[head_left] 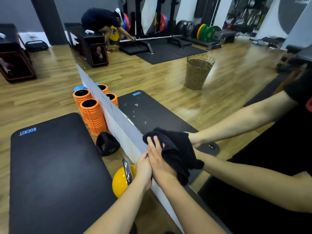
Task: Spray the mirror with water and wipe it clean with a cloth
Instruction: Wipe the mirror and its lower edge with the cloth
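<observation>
Head view: my right hand (pixel 160 159) presses the black cloth (pixel 175 149) to the mirror (pixel 152 73) near its lower edge, left hand (pixel 143 168) gripping its wrist; bunched cloth may smear.

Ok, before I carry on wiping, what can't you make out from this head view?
- Spray bottle: not in the head view at all.
- Left hand: its fingers are hidden behind the right hand, so its grip is unclear.
- Cloth: covers the mirror beneath it.
- Droplets higher on the mirror: too small to judge.
- Kettlebell: partly behind the left wrist.
</observation>
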`<state>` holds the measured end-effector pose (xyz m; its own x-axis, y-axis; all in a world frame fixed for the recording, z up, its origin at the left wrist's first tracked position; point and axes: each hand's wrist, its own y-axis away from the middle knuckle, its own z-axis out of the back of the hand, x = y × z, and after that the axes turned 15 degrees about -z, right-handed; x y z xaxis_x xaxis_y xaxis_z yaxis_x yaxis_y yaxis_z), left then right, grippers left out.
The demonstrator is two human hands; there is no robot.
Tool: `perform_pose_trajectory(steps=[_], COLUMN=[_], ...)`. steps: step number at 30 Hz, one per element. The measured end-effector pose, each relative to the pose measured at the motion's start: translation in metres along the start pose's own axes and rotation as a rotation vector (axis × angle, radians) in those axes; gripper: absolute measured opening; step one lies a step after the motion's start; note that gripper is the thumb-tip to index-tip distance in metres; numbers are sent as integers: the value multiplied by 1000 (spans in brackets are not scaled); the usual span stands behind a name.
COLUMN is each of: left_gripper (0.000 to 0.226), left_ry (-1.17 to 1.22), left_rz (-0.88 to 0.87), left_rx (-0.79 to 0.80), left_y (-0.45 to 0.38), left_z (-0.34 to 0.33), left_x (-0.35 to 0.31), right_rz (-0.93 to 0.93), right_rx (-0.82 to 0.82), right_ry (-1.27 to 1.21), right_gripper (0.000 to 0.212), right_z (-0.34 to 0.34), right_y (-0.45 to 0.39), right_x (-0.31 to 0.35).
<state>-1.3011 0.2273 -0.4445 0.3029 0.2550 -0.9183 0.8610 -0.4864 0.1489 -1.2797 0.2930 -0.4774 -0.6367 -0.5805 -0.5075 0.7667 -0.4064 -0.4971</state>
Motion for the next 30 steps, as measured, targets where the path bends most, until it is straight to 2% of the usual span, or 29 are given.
perform_pose_trajectory(steps=[2,3,5,7,8,9,12,14,18,21,25,30], left_gripper=[31,32,36,37,37,37,43,46,48,47,45,37], left_ry=[23,46,85,142,186,212,278,309,373,383,341,132], left_rz=[31,58,95,95,78,57,-65,-166,-461,-632,-716,-548], left_rx=[-10,-22,-9,-17,-26,-20,13,75,246,311,243,80], left_y=[2,1,-4,0,1,0,2,3,-5,-18,-32,-57], left_z=[3,2,-2,-7,-11,-16,-35,-47,-74,-90,-82,-42], left_x=[9,8,7,-4,-12,-22,-64,-99,-176,-208,-187,-123], right_rz=[86,10,-121,-157,-150,-130,-262,-351,-472,-555,-451,-447], right_rx=[62,116,64,34,-83,-133,-318,-375,-536,-598,-577,-342], right_ry=[132,116,-43,-109,-145,-139,-273,-385,-383,-398,-145,-93], right_gripper=[66,63,56,59,57,53,51,51,47,46,49,55], right_z=[-2,6,8,13,13,17,62,91,152,177,157,112], right_y=[14,10,6,3,0,-9,-45,-67,-113,-137,-130,-125], right_x=[6,2,-2,-14,-24,-27,-52,-67,-109,-124,-112,-40])
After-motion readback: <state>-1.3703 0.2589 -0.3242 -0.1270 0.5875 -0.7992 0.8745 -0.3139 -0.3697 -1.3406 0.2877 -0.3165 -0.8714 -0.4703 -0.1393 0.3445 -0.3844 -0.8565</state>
